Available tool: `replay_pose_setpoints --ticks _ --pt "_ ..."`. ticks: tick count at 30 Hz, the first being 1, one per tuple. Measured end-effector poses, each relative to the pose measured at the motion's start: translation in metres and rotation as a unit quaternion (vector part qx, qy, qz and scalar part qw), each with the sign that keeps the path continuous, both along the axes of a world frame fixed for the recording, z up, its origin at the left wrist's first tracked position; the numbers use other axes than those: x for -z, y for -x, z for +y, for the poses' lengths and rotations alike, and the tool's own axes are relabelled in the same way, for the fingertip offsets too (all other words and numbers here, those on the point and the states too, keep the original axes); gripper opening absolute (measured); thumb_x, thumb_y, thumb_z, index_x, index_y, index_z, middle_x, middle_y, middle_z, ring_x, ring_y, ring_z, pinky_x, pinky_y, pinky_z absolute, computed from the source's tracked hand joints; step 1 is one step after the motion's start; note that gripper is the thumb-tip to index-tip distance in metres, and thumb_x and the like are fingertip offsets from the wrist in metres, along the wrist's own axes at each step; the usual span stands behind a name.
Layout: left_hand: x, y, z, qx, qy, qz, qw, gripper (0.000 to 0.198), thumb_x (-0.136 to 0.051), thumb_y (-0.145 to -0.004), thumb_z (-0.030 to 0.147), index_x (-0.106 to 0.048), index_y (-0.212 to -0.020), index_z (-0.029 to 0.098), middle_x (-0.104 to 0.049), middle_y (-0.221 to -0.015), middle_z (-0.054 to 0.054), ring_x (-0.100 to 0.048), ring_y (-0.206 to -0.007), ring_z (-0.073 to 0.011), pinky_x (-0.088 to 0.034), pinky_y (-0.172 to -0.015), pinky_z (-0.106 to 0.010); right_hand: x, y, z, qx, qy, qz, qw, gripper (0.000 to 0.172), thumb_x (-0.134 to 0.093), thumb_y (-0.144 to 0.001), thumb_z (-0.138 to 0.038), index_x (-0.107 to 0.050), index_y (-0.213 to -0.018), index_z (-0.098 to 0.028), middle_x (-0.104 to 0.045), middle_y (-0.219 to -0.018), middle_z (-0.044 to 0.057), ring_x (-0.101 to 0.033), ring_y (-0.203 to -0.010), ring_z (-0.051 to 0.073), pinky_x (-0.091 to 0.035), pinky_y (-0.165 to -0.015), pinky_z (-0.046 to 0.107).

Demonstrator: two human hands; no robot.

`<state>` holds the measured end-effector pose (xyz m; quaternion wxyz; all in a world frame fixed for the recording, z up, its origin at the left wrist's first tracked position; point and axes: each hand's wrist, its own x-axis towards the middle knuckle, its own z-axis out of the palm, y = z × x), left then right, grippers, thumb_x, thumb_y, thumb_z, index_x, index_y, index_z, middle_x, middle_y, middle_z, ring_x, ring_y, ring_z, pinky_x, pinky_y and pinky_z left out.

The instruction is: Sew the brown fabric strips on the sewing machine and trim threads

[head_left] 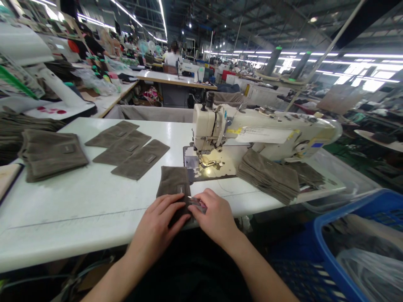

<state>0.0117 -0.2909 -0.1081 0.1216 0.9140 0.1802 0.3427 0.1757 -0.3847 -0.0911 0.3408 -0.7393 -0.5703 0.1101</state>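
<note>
A grey-brown fabric piece with a small sewn label lies on the white table in front of the sewing machine. My left hand rests flat on its near end, fingers stretched out. My right hand sits beside it, fingers curled on a small metal tool that looks like thread snips, pressed at the fabric's near right corner. Both hands touch the same piece.
Three matching fabric pieces lie fanned out to the left, with a thick stack further left. Another stack sits right of the needle. A blue plastic crate stands at lower right. Other workstations and a person are far behind.
</note>
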Motion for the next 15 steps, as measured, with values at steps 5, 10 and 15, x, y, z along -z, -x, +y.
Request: replay_pose_setpoints --ticks 5,10,15 --pt "0.003 0.003 0.002 -0.014 -0.005 0.020 1.000 0.032 -0.060 -0.094 0.035 -0.070 -0.117 0.016 -0.069 -0.118 -0.014 -0.064 -0.105 -0.0282 -0.056 -0.091 -0.042 0.003 0.006 0.004 -0.003 0.019 -0.096 0.995 0.004 -0.064 -0.091 -0.018 -0.066 -0.089 -0.021 -0.065 -0.088 0.001 -0.063 -0.079 0.018 -0.039 -0.065 0.028" --pt "-0.010 0.001 0.020 -0.011 -0.017 0.110 0.994 0.050 -0.073 -0.083 0.043 -0.069 -0.123 0.014 -0.067 -0.125 -0.016 -0.063 -0.107 -0.0330 -0.056 -0.091 -0.048 0.007 0.006 0.003 -0.009 0.017 -0.122 0.992 0.004 -0.063 -0.091 -0.016 -0.064 -0.091 -0.020 -0.065 -0.089 0.001 -0.062 -0.079 0.018 -0.037 -0.063 0.028" --pt "-0.027 -0.011 0.050 0.023 -0.020 0.199 0.980 0.080 -0.081 -0.066 0.062 -0.065 -0.130 0.018 -0.056 -0.145 -0.016 -0.049 -0.131 -0.0429 -0.037 -0.110 -0.064 0.011 0.006 0.002 -0.016 0.006 -0.131 0.991 0.009 -0.065 -0.088 -0.012 -0.063 -0.091 -0.020 -0.064 -0.090 0.001 -0.061 -0.080 0.017 -0.036 -0.064 0.027"
